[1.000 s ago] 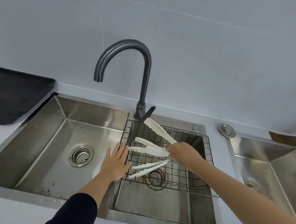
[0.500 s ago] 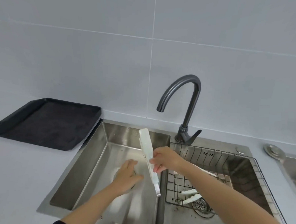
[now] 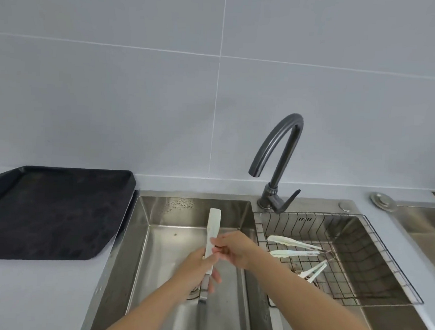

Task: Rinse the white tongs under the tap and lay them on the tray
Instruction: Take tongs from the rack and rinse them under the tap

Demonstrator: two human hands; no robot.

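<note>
Holding long white plastic tongs (image 3: pixel 213 230) upright over basin, both hands clamped mid-shaft: right hand (image 3: pixel 233 249), left hand (image 3: pixel 198 269); curved dark-grey metal tap (image 3: pixel 277 153) up-right.

Single head view, close above sink (image 3: pixel 142 236), facing forward and down toward tiled wall (image 3: pixel 114 96).

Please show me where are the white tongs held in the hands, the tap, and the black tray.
white tongs (image 3: pixel 213 224): head view, on the upper blade above the hands.
tap (image 3: pixel 279 143): head view, on the curved spout.
black tray (image 3: pixel 52 214): head view, on its flat dark bottom.
</note>
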